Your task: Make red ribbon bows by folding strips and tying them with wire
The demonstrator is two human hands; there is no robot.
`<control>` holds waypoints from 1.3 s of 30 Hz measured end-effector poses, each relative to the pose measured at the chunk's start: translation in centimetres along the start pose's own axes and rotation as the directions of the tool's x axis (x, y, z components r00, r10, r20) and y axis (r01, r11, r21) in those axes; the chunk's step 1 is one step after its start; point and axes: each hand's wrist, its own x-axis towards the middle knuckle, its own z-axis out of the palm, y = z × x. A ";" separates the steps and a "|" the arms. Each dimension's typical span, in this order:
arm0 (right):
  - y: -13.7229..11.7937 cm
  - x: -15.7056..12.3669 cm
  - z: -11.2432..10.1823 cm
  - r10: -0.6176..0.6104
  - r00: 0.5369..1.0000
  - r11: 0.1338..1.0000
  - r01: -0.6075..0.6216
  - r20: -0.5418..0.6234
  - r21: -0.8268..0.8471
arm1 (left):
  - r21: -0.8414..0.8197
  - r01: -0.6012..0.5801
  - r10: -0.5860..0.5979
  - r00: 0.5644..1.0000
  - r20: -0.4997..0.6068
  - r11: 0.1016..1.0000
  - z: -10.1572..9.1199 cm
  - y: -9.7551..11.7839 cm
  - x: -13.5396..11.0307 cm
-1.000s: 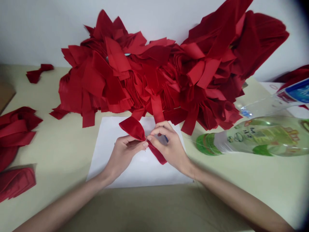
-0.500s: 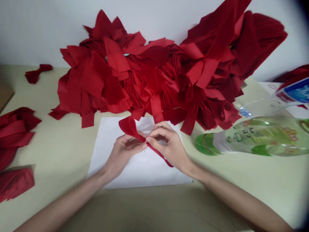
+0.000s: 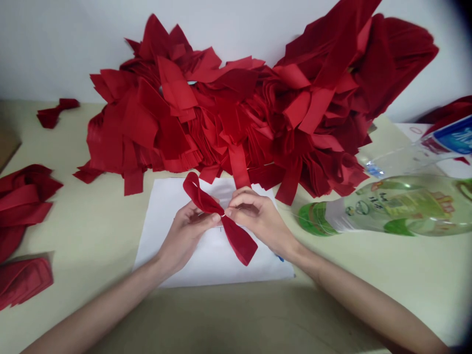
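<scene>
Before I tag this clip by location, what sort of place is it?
Likely a cream-topped handcraft worktable, home or workshop unclear: a large heap of red fabric strips lies behind a bow-shaped red fabric piece, held over a rectangular white paper sheet.

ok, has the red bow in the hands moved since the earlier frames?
Yes. Against the white paper, the red bow has shifted: its lower end now reaches closer to the paper's near edge.
</scene>
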 end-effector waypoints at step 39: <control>-0.3 1.2 -3.0 0.001 0.982 0.901 0.082 0.191 -0.425 | 0.361 0.120 -0.064 0.985 -0.162 0.925 -3.1 3.1 2.4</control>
